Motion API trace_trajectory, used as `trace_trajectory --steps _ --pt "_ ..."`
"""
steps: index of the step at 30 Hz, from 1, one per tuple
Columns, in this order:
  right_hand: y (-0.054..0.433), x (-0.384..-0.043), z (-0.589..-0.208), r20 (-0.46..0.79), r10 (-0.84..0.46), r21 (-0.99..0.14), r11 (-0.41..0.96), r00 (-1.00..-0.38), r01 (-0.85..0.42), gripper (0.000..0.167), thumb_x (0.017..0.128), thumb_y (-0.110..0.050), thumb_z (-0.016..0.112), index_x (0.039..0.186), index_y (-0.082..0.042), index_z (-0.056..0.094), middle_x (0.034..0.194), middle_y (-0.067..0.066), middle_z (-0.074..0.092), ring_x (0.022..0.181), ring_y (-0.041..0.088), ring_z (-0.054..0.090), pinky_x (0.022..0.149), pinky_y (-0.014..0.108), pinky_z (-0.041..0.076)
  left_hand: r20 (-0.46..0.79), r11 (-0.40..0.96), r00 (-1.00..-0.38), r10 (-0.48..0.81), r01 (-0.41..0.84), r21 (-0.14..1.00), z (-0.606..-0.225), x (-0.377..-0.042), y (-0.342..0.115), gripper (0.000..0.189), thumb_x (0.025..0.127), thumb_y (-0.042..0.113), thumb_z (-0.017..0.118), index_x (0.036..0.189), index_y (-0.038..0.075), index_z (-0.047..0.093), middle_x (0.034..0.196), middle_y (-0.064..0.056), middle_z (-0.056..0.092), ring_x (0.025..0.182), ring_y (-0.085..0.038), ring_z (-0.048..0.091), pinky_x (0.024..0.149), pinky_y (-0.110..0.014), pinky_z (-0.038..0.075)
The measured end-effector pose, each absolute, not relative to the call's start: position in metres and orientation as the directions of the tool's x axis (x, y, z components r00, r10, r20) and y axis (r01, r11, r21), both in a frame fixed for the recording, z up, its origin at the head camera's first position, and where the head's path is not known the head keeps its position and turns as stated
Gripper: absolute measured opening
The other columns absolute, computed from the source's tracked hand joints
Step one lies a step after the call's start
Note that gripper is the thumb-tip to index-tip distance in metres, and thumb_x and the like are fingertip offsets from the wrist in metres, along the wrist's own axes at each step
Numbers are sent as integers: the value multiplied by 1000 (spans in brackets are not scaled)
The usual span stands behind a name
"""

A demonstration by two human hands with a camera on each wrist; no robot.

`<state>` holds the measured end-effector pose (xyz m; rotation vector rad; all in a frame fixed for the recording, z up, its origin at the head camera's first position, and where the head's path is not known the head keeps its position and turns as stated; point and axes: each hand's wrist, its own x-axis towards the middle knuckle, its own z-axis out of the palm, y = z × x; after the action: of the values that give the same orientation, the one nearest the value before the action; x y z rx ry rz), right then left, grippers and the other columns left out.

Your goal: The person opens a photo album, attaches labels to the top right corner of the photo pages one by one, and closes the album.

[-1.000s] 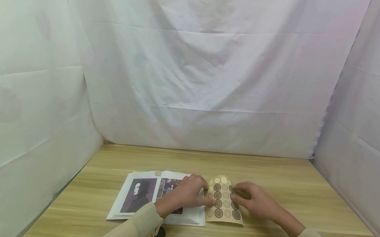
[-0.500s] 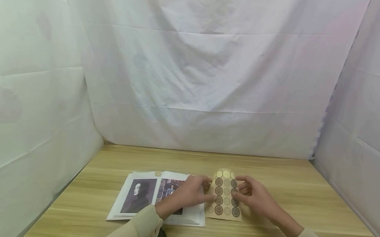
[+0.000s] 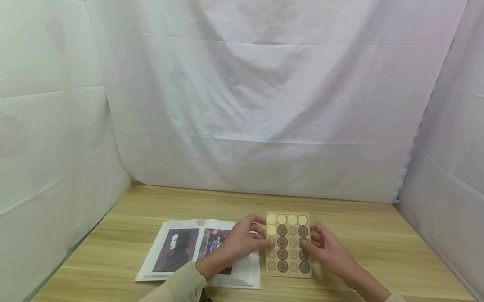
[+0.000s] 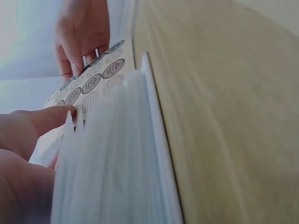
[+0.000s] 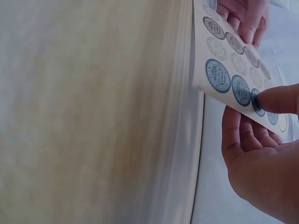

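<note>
Off to the left of the album, a white cloth (image 3: 44,138) hangs as a side wall. The album (image 3: 244,272) itself lies open on the wood-grain table (image 3: 344,218), a dark portrait photo (image 3: 176,252) on its left page and a small round sticker (image 3: 200,221) at its top edge, by the fold. Its right page carries a colour photo (image 3: 213,243), partly covered by the person's left arm, which comes in across the album's near edge in a beige sleeve (image 3: 177,285).

The left hand (image 3: 242,239) is over the album's right side, clamped on the left edge of a sticker sheet (image 3: 287,248), thumb in front and fingers behind. That sheet is just to the right of the album, its face tilted up towards the person; it has four columns of circles, the top row plain yellow and the others mostly printed. I can't tell whether its lower edge touches the table. Farther right from the album, the right hand (image 3: 332,249) pinches the sheet's other edge, thumb on a printed circle, fingers underneath.
</note>
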<state>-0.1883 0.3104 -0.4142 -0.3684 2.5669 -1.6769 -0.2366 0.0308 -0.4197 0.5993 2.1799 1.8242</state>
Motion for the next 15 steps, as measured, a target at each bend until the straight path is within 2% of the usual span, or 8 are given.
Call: trace_trajectory --steps 6,10,15 --pt "307 -184 -410 89 -239 -917 359 -967 -173 41 108 -16 66 138 4 46 131 22 74 111 17 78 94 25 61 26 82 -866 499 77 994 -418 -237 33 29 91 17 87 116 10 73 109 -6 77 100 -20 75 94 -39 62" --pt "306 -181 -408 83 -235 -917 364 -969 -167 42 108 -18 67 138 3 46 130 22 74 111 16 78 94 25 61 5 9 -856 517 11 1000 -419 -236 35 28 93 15 84 118 10 72 110 -8 80 98 -21 76 93 -39 63" --pt "304 -178 -404 112 -171 -886 429 -979 -176 52 106 -19 69 150 -5 45 125 16 75 110 21 75 94 27 59 9 -38 -843 538 -14 999 -417 -233 35 28 95 13 81 121 8 72 111 -10 82 101 -20 77 92 -36 62"
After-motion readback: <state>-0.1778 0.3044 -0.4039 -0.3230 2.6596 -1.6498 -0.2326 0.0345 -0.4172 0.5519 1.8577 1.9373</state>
